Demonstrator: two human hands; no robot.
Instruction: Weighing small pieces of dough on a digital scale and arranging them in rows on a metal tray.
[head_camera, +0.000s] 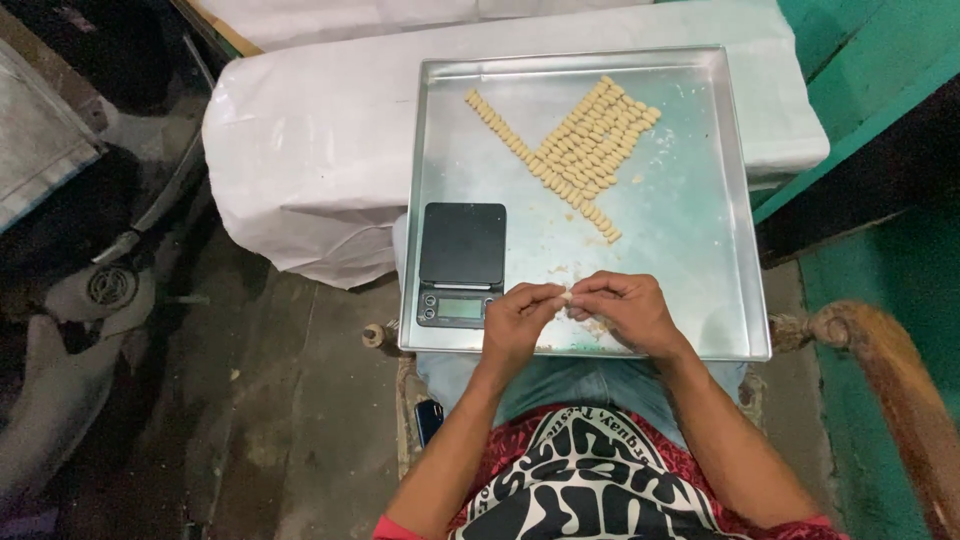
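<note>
Left hand (520, 320) and right hand (625, 310) meet fingertip to fingertip, pinching one small dough piece (567, 296) over the metal tray (700, 250) near edge (black digital scale (461, 263) just left); rows of shaped dough pieces (585, 150) lie farther back.

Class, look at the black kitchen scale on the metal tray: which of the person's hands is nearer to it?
The left hand. It sits just right of the black scale, beside its front corner. The right hand is farther right, beyond the left hand, over the metal tray.

Shiny metal tray (700, 250), seemingly matt-plastic scale (461, 243)
</note>
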